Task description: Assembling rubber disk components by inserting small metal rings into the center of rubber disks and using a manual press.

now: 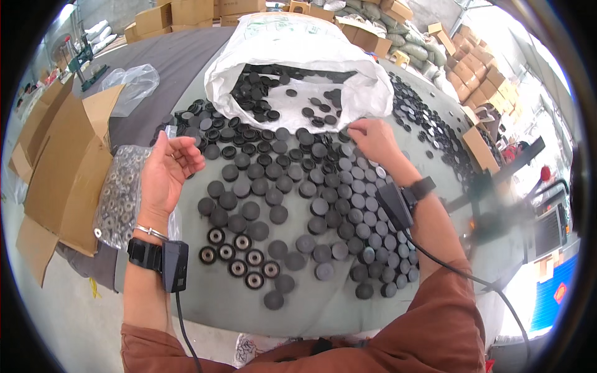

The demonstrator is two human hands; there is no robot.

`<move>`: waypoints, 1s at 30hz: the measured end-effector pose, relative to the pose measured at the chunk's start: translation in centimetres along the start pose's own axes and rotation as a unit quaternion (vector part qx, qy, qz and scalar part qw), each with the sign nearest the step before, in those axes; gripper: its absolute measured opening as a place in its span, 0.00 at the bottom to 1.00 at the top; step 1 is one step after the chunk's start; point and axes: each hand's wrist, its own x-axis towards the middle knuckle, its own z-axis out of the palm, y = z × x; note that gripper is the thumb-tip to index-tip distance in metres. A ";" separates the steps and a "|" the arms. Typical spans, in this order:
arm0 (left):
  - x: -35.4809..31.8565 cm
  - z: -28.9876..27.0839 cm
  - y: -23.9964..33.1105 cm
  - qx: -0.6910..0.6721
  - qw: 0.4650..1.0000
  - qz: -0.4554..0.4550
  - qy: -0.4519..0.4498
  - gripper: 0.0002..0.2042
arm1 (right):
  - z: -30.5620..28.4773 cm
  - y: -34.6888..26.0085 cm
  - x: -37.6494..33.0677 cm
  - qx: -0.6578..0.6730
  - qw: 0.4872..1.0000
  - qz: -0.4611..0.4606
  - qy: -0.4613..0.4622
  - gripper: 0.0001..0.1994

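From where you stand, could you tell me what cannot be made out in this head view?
- How deep the black discs lie in the white sack: its folded rim hides them.
- What the right hand pinches: its fingers cover it.
- The machine at right: blurred.
- The bag of metal rings: partly behind the left hand.

Round caps [292,205] lie spread over the table [205,304], with a sack [292,56] behind them holding more caps in its mouth. A bag of washers [121,193] lies to their left, on a flattened carton [62,174]. The left hand [166,174] hovers over the caps' left edge; the right hand [373,140] is at the sack's mouth.
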 end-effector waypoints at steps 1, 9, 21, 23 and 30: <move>1.0 -0.7 -0.3 -0.071 0.997 0.003 0.004 0.24 | 1.0 0.3 1.6 0.003 1.000 -0.009 -0.002 0.13; 2.8 -4.5 -3.2 -0.294 0.954 0.009 0.057 0.27 | 10.0 -2.2 12.9 -0.035 0.997 -0.053 -0.039 0.24; 2.9 -4.0 -4.0 -0.276 0.950 -0.038 0.140 0.29 | 20.2 -12.6 23.2 -0.038 0.965 -0.115 -0.233 0.35; 3.2 -3.8 -4.0 -0.281 0.948 -0.041 0.140 0.30 | 18.5 -12.1 21.7 -0.091 0.960 -0.103 -0.243 0.33; 3.0 -3.9 -3.9 -0.260 0.956 -0.040 0.134 0.27 | 12.0 -7.1 14.6 0.049 0.945 -0.100 -0.306 0.17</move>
